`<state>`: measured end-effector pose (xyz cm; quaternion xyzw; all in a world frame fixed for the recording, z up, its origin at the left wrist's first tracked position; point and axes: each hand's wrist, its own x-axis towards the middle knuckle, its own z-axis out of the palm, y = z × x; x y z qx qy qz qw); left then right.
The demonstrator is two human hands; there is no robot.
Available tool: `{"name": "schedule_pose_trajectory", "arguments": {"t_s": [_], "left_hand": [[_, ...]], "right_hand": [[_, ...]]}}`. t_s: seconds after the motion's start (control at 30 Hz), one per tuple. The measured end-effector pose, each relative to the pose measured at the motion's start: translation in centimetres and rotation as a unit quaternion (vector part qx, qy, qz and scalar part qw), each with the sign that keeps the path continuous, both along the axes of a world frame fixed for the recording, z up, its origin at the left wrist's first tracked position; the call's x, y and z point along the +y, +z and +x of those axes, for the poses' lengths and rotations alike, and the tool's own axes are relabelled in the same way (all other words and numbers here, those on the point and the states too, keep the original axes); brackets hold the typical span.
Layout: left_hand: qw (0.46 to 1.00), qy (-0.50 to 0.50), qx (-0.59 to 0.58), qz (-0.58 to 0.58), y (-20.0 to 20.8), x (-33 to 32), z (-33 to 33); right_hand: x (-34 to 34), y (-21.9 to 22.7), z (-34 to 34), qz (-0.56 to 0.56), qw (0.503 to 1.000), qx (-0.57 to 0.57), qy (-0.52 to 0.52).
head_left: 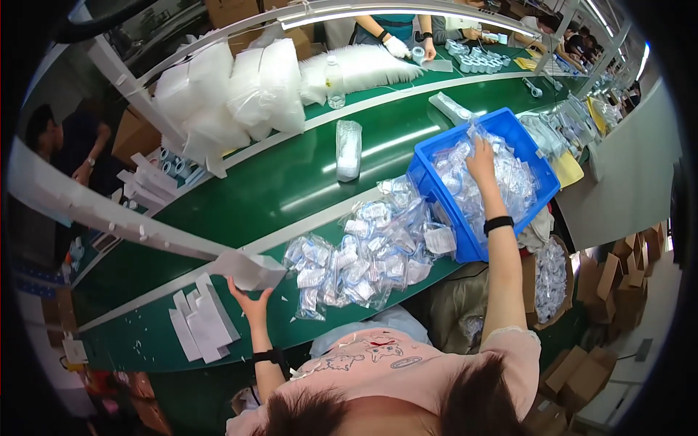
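Note:
My left hand (251,305) is curled round the lower edge of a white carton (251,270), thumb on one side and fingers on the other. My right hand (481,163) reaches into a blue bin (441,200) full of small clear bags. Its fingertips close on a clear plastic bag (472,132) near the bin's far rim; the contents are too small to make out. Between my hands, a heap of similar clear bags (356,254) with pale items and white slips covers the green bench (291,330). Several flat white cartons (203,323) lie left of my left hand.
Beyond the bench, a green conveyor belt (269,196) carries two bubble-wrapped packs (349,151). White foam bags (247,87) and a clear bottle (334,81) stand along its far side. A gloved co-worker (392,33) works opposite. Cardboard boxes (582,374) lie at the lower right.

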<state>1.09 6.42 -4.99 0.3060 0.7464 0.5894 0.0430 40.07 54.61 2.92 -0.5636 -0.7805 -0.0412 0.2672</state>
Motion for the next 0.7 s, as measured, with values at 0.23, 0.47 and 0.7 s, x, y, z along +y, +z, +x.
{"name": "schedule_pose_trajectory", "arguments": {"t_s": [0.23, 0.47, 0.7], "left_hand": [[0.996, 0.044, 0.053, -0.061, -1.7, 3.4, -0.8], [0.986, 0.004, 0.149, -0.073, 2.5, 7.3, -0.3], [0.981, -0.070, 0.137, -0.119, 5.0, 9.7, 0.1]], "right_hand": [[8.7, -3.2, 2.1, -0.177, 0.974, -0.138, 0.018], [4.5, 7.2, -16.1, -0.145, 0.985, -0.067, 0.063], [-1.5, -7.7, -34.9, -0.285, 0.916, -0.193, 0.203]]}}
